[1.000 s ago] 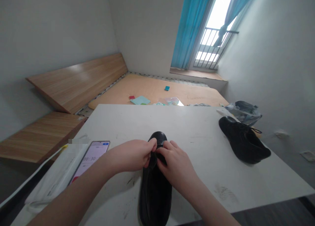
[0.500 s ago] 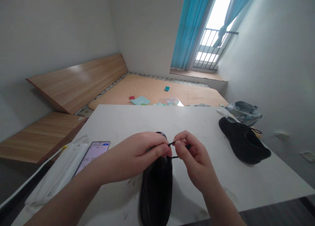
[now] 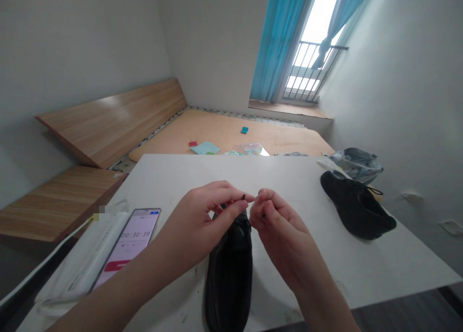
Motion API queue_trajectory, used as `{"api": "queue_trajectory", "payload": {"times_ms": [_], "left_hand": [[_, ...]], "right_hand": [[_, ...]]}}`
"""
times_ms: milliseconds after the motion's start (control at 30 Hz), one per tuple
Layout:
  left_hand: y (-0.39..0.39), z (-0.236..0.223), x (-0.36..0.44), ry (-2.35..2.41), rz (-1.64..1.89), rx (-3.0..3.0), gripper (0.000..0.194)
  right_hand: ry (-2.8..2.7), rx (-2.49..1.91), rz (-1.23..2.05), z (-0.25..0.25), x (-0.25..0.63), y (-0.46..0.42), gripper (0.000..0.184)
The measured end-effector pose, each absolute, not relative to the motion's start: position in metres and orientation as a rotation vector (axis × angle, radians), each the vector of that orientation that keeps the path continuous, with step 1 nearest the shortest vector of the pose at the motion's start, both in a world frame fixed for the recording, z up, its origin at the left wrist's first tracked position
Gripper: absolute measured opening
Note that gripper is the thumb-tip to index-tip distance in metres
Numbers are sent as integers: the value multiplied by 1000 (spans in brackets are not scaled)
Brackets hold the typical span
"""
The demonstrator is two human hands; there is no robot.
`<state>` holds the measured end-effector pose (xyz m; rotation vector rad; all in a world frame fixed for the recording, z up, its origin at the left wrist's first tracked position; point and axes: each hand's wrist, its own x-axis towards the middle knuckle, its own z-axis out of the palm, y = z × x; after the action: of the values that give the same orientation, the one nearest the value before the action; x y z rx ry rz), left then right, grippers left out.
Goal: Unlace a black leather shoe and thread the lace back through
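A black shoe (image 3: 229, 279) lies on the white table in front of me, its opening toward me and its laced front partly hidden by my hands. My left hand (image 3: 206, 216) is above the shoe's front, thumb and forefinger pinching a black shoelace (image 3: 243, 197) whose short dark end pokes up. Right beside it, my right hand (image 3: 277, 221) has its fingers curled in, with a dark bit of lace showing under the thumb. The fingertips of both hands nearly meet.
A second black shoe (image 3: 356, 206) with a tied lace stands on the table's right, by a clear plastic bag (image 3: 356, 163). At left lie a phone (image 3: 135, 233) showing a timer and a white power strip-like object (image 3: 90, 255). Behind is a board-topped bed (image 3: 217, 122).
The lace stretched between my hands is no longer visible there. My left hand has risen slightly with its fingers more arched, and my right hand has curled tighter. The shoe stays put.
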<state>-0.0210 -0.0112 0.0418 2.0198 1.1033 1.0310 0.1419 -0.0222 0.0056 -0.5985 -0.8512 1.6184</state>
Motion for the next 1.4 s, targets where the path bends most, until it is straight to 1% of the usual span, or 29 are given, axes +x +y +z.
{"api": "queue_trajectory", "payload": {"times_ms": [133,267,433,567,667,833,900,967,1033,1100,1200,1300,1400], "left_hand": [[-17,40,-14,1143,1065,1958,14],[-19,40,-12,1196,1100,1971,8],[-16,37,-12,1180,1185,2064,12],[-14,38,-11,1118,1145,2000,12],[-14,39,-11,1054,1091,1879,11],[-13,37,-9,1004,1063,1805,10],[-14,36,-9,1010,1090,1853,10],[-14,37,-9,1031,1129,1916,8],[-12,38,-12,1034,1114,1952,9],[-6,38,-17,1020,1011,1951,17],[8,30,-27,1120,736,1986,27],[22,18,-37,1309,399,2165,25],[25,9,-38,1386,182,2258,22]], "right_hand": [[-631,-507,1723,1,133,-21,16],[-548,-493,1724,1,129,-22,18],[-538,-511,1682,5,130,-24,20],[-571,-516,1826,3,133,-21,32],[-717,-530,1937,-5,134,-16,39],[-1041,-586,1931,-19,135,-12,53],[-1170,-582,1843,-21,138,-12,50],[-1340,-570,1697,-19,143,-14,43],[-1492,-551,1606,-15,150,-19,41],[-1623,-578,1557,-10,158,-26,41],[-1819,-719,1418,-5,164,-40,40],[-2024,-751,1247,-3,161,-51,41],[-2253,-622,1048,-4,155,-56,40]]}}
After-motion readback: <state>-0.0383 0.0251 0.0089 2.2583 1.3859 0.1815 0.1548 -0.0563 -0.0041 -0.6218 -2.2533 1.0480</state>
